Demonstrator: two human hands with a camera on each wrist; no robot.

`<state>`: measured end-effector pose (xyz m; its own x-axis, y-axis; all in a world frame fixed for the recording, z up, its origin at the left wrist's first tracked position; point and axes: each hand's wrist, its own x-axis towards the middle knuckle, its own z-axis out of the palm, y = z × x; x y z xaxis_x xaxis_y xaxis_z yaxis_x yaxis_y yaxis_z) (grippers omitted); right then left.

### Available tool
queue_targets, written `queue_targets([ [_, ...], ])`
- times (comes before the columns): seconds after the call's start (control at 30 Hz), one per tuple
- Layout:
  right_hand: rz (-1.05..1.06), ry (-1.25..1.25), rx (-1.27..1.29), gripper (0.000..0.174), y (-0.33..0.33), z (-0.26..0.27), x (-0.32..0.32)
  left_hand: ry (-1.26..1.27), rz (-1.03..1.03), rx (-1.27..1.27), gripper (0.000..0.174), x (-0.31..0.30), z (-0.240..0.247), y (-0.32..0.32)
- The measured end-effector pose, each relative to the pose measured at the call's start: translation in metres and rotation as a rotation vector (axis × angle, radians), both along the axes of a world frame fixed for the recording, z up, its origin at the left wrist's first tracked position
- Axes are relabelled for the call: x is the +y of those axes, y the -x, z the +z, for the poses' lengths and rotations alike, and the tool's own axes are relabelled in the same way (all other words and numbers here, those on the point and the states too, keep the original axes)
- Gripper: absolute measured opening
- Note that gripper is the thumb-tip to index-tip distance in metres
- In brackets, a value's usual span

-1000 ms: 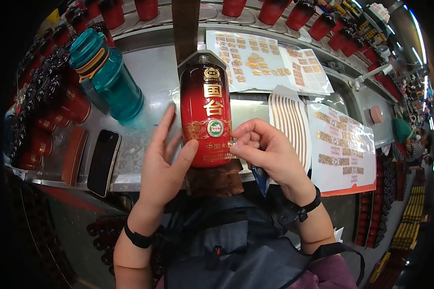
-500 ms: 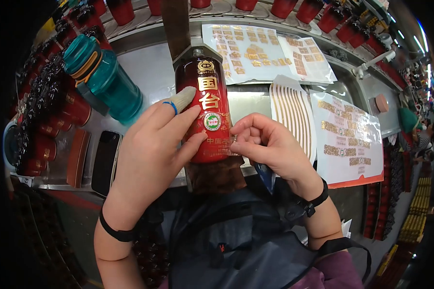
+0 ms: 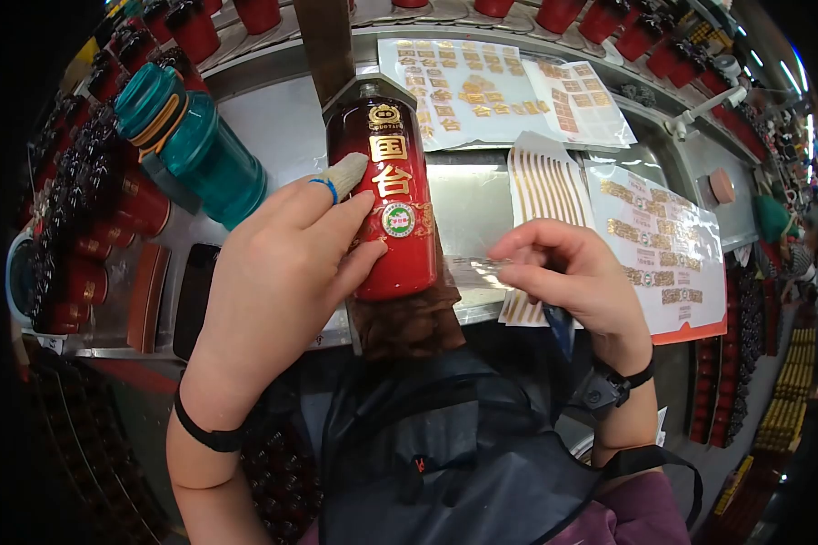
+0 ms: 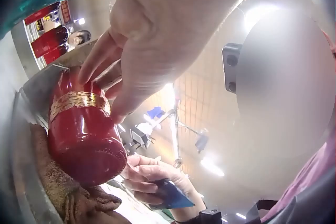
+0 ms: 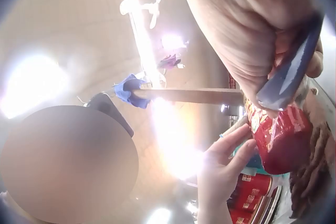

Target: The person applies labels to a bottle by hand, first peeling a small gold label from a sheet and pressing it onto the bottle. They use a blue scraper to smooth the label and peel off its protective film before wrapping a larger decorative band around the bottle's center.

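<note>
A red liquor bottle with a dark top and gold characters lies face up on a brown cloth. My left hand rests on its left side, fingers fairly straight against the glass. One fingertip there wears a pale finger cot with a blue band. To the right of the bottle, my right hand pinches a clear film between thumb and finger. A blue, flat pointed piece sticks out below that hand, held in its palm. The bottle's lower front shows plain red.
Sticker sheets with gold lettering lie behind and to the right, beside a striped sheet. A teal water bottle, a brown case and a phone stand or lie left. Red bottles line the back.
My left hand has moved up and onto the bottle's front. My right hand has drawn away to the right with the film, and the small gold text low on the bottle no longer shows there.
</note>
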<state>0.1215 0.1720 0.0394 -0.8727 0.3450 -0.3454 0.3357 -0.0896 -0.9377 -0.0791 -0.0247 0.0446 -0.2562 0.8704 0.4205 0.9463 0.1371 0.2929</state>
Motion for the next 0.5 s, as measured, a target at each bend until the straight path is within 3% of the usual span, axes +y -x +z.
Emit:
queue_targets([
  [0.5, -0.09, -0.042, 0.033, 0.017, -0.025, 0.002, 0.001, -0.022, -0.033, 0.002, 0.038, -0.003, -0.006, 0.002],
])
